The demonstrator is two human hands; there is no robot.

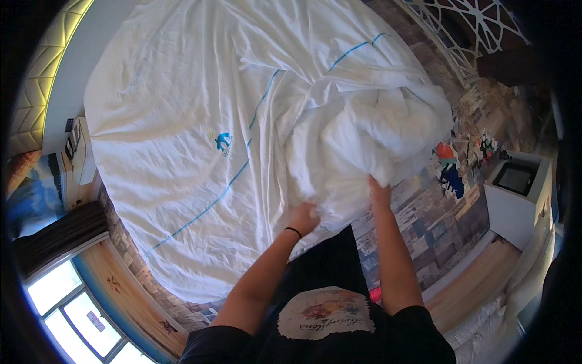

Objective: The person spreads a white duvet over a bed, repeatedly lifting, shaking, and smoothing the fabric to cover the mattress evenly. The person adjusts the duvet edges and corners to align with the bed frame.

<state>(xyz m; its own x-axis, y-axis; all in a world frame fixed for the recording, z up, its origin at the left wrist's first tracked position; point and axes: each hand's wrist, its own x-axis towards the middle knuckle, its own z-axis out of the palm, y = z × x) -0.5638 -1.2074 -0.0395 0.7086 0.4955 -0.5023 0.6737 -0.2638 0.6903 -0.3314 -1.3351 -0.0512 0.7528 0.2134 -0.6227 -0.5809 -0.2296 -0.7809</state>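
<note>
A white duvet cover (191, 104) with blue stripes and a small blue emblem (223, 142) lies wrinkled across the bed. On its right half, a puffy white duvet (359, 132) is bunched up, partly under folds of the cover. My left hand (305, 218), with a black band at the wrist, grips the near edge of the bunched bedding; its fingers are blurred. Farther right, my right hand (379, 193) clasps the duvet's near right edge, thumb on top and the other fingers hidden. Both hands are at the bed's near side, a forearm's width apart.
Wood-patterned floor (409, 214) runs along the bed's right side, with dark blue shoes (452, 179) on it. A white cabinet (509, 214) stands at right. White lattice (477, 22) is at upper right, a bedside table (84, 150) at left, windows (86, 314) at lower left.
</note>
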